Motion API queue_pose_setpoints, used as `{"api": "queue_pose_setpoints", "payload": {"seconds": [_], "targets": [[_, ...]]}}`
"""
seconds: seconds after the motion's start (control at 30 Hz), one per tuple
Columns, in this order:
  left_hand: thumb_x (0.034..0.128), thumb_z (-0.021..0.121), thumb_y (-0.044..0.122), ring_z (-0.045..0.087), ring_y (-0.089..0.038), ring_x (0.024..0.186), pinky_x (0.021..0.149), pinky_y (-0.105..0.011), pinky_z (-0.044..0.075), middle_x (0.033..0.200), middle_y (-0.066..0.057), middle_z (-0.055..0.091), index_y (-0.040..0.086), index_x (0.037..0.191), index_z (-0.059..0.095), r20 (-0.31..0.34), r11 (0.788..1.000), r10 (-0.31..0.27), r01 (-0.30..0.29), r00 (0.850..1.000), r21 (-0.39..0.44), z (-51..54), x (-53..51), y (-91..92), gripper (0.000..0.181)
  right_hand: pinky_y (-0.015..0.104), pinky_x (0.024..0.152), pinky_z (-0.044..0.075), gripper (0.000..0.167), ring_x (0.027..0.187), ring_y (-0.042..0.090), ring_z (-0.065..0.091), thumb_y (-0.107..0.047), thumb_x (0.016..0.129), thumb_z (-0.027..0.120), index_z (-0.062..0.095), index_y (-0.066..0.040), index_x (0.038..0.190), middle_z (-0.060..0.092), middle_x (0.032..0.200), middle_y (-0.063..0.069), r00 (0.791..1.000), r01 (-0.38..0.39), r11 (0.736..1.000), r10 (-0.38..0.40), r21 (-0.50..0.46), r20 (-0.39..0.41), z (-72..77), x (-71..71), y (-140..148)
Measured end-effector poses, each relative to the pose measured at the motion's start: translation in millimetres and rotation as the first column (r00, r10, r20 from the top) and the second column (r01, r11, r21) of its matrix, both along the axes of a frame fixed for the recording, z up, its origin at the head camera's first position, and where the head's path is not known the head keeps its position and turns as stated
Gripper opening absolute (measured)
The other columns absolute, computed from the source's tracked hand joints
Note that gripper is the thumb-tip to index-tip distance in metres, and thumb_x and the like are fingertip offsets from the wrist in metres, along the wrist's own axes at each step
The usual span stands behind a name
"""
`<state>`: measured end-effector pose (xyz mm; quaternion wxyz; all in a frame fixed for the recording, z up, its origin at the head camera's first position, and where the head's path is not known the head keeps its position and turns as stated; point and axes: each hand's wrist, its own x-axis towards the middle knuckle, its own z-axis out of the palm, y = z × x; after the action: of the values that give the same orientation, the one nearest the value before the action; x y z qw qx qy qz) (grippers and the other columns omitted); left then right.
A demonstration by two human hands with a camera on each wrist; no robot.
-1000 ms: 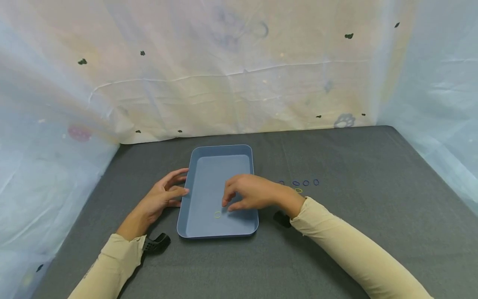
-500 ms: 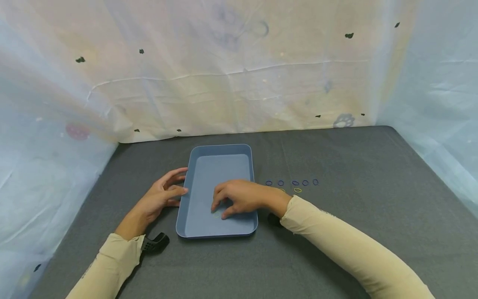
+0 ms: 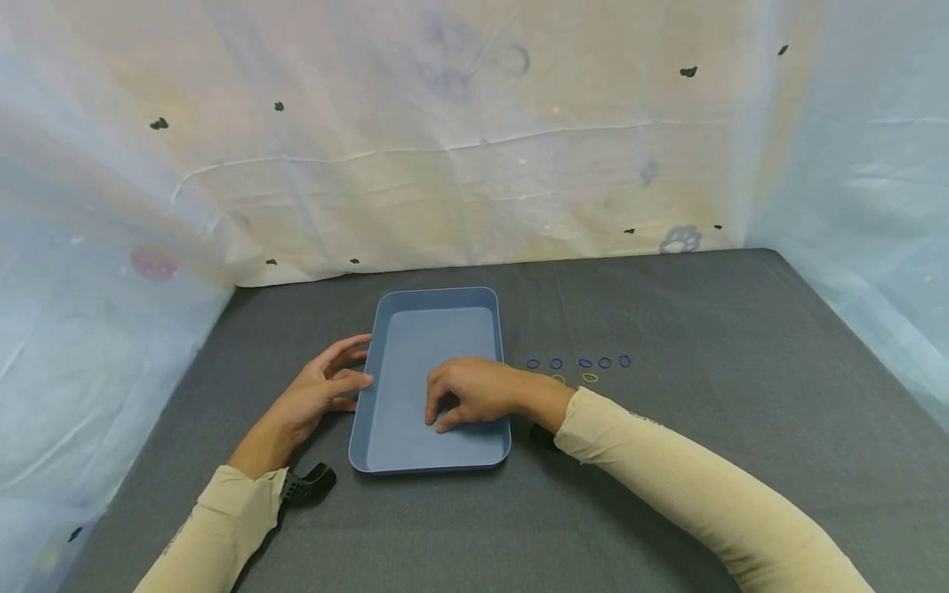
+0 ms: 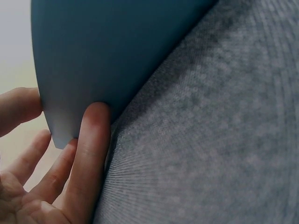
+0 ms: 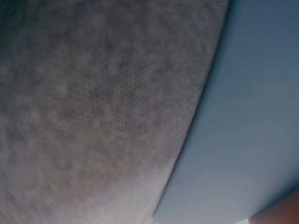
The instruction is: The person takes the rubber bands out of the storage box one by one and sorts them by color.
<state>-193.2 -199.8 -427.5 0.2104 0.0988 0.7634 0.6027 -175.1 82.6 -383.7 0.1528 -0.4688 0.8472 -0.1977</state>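
Observation:
A blue-grey rectangular tray (image 3: 436,336) lies on the dark grey cloth. My left hand (image 3: 315,395) rests at its left side; in the left wrist view the fingers (image 4: 91,149) touch the outer wall, thinly spread. Inside the tray's near half, my right hand (image 3: 474,390) has its thumb and forefinger brought together at the floor, pinching a small yellow rubber band (image 3: 429,427). Most of that band is hidden by the fingertips. The right wrist view catches only the tray wall (image 5: 252,107) and a blurred bit of the hand (image 5: 282,212).
Right of the tray, several blue rubber bands (image 3: 585,363) lie in a row on the cloth. Two yellow rubber bands (image 3: 590,378) lie just in front of them, one partly behind the right wrist. A pale patterned curtain (image 3: 474,198) stands along the back and sides.
My right hand has moved left and down to the yellow rubber band in the tray, and its thumb and forefinger have drawn together. The left hand and tray stay about where they were.

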Motion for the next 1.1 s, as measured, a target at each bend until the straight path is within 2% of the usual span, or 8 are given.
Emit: {"api": "queue_pose_setpoints", "payload": {"seconds": [0.23, 0.57, 1.1], "targets": [[0.0940, 0.070, 0.022, 0.058, -0.012, 0.110, 0.082, -0.040, 0.053, 0.157, -0.012, 0.034, 0.024, 0.155, 0.032, 0.004, 1.000, 0.002, -0.002, 1.000, -0.004, 0.3, 0.4, 0.6, 0.072, 0.021, 0.089, 0.047, 0.007, 0.091, 0.000, 0.060, -0.031, 0.087, 0.078, 0.079, -0.024, 0.089, 0.069, 0.093, -0.014, 0.999, 0.011, 1.000, -0.010, 0.027, -0.042, 0.8, 2.6, -1.3], [0.0942, 0.069, 0.020, 0.059, -0.010, 0.107, 0.081, -0.040, 0.054, 0.157, -0.012, 0.035, 0.024, 0.155, 0.032, 0.006, 1.000, -0.002, 0.002, 1.000, 0.005, 1.0, 0.7, 1.3, 0.072, 0.022, 0.088, 0.046, 0.007, 0.089, -0.001, 0.056, -0.031, 0.092, 0.072, 0.075, -0.026, 0.089, 0.065, 0.093, -0.016, 0.999, -0.001, 0.998, 0.004, 0.057, -0.054, 2.6, 4.8, 0.5], [0.0939, 0.070, 0.021, 0.059, -0.011, 0.108, 0.082, -0.040, 0.053, 0.157, -0.012, 0.035, 0.024, 0.156, 0.031, 0.002, 1.000, -0.001, 0.001, 1.000, 0.000, 2.0, 1.3, 1.0, 0.073, 0.021, 0.092, 0.046, 0.007, 0.094, 0.002, 0.057, -0.029, 0.092, 0.073, 0.077, -0.024, 0.092, 0.066, 0.094, -0.013, 0.998, 0.008, 1.000, -0.009, -0.008, -0.066, 6.2, 7.7, 3.2]]}}
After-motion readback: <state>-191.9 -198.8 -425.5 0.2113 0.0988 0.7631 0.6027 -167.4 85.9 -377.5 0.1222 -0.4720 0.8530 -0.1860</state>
